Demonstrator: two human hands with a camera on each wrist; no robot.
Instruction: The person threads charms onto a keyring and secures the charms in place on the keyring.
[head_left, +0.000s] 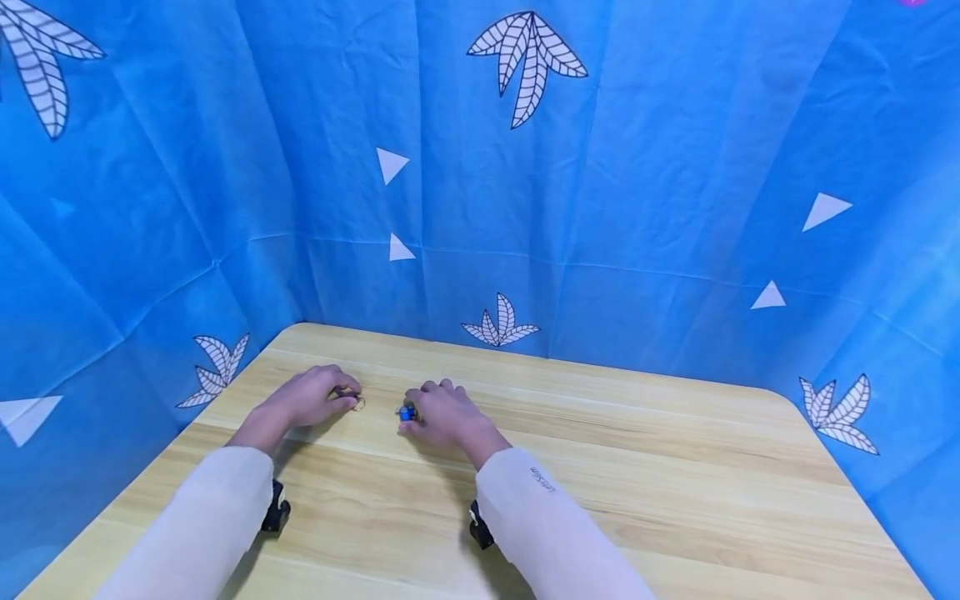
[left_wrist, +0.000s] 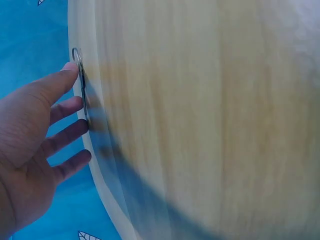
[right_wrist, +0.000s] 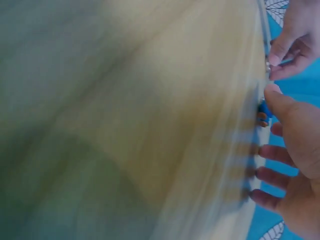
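Over the left part of the table, my left hand (head_left: pixel 315 398) pinches a slim dark metal piece with a wire-like ring (left_wrist: pixel 76 55) at one end. The thumb lies at the ring, and the fingertips reach the dark shaft (left_wrist: pixel 83 95) from the other side. A short way to the right, my right hand (head_left: pixel 448 414) holds a small blue object (head_left: pixel 407 413) between thumb and fingers. Brownish-orange parts (right_wrist: pixel 263 120) show just below its blue body, partly hidden by the hand. In the right wrist view the other fingers are spread beside the tabletop.
The wood-grain table (head_left: pixel 675 467) has rounded far corners. Behind it and at the sides hangs a blue cloth (head_left: pixel 645 167) printed with white leaves and triangles. Black wrist cameras (head_left: pixel 276 507) sit under both light sleeves (head_left: pixel 555 525).
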